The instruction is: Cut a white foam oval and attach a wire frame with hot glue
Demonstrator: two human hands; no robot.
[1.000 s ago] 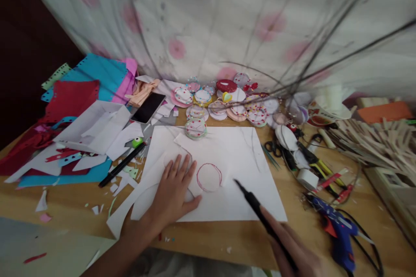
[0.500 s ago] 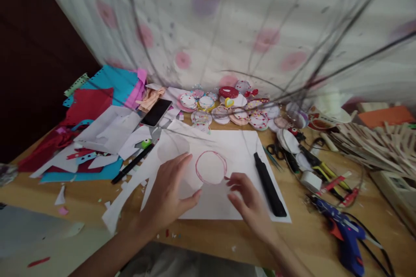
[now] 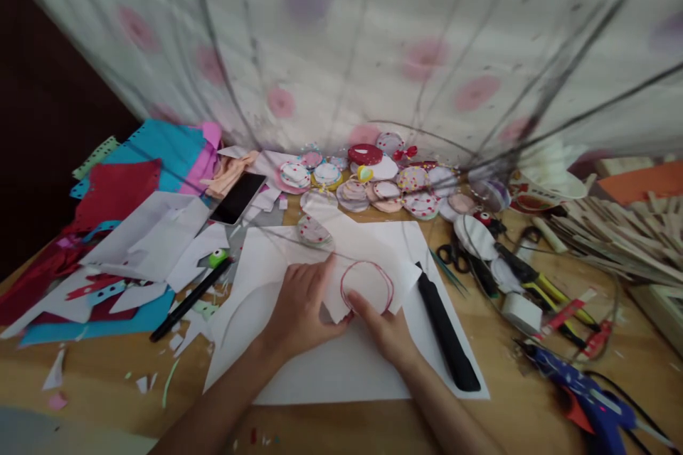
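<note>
- The paper [image 3: 368, 245], an irregular white piece, now appears lifted off the larger sheet [image 3: 320, 378] and tilted between both hands; a second ago it lay flat.
- Its red circle [image 3: 369, 284] faces up, whole in outline, with a thumb over its lower left edge.
- The right hand [image 3: 388, 330] has gone from holding the tool to pinching the paper: thumb on top, other fingers mostly hidden, presumably beneath.
- The left hand [image 3: 302, 307] no longer presses down flat; it curls at the paper's left edge, its thumb by the lower edge. Whether it truly grips or only steadies cannot be told.
- The black tool [image 3: 448, 330] lies unheld on the sheet's right side. This suggests that work with it has paused and handling the paper is the present step.
- A small round stack [image 3: 314, 229] rests near the sheet's far edge, just beside the paper.
- Farther out, decorated discs [image 3: 387, 190] crowd the back of the table [image 3: 107, 362], with scissors [image 3: 453, 254] and a glue gun [image 3: 592, 398] to the right, a phone [image 3: 239, 197] to the left.
</note>
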